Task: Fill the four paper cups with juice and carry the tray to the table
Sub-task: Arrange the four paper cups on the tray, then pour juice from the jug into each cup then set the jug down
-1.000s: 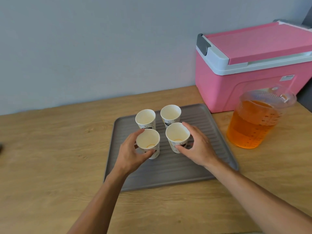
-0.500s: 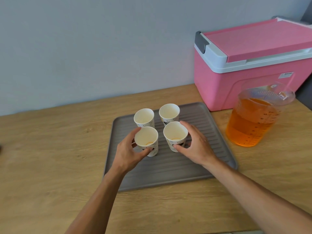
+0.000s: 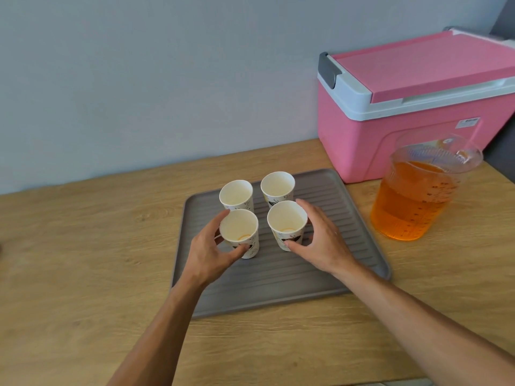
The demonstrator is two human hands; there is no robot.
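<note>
Wood-grain laminate bench (image 3: pixel 83 246), matt, pale oak tone, backed by a plain grey-blue wall (image 3: pixel 139 79). Grey tray (image 3: pixel 348 246) lying flat on the bench, rectangular with rounded corners and a low raised rim, floor ribbed in parallel grooves. Four white paper cups standing upright in a tight two-by-two block on the tray's far-left part, dark printed motifs on the sides: far-left cup (image 3: pixel 236 194) and far-right cup (image 3: pixel 277 187) showing pale insides, near-left cup (image 3: pixel 239 232) and near-right cup (image 3: pixel 287 224) each showing a thin orange crescent at the bottom. Left hand (image 3: pixel 207 253) curled round the near-left cup, fingers (image 3: pixel 220 218) half open, thumb pressed on the cup's near side and forefinger at its rim. Right hand (image 3: pixel 320 240) cupped round the near-right cup, thumb on its lower wall, fingers spread behind it; firmness of either grip not determinable. Clear plastic jug (image 3: pixel 418 196), ribbed and marked with a printed scale, well over half full of orange juice, standing on the bench just right of the tray and apart from it. Pink cooler box (image 3: pixel 404 107) with white band and grey latch behind the jug, against the wall, lid closed. Tray's near half and right side bare; wide bare bench to the left of the tray and in front of it; little gap between the tray's far-right corner and the cooler.
</note>
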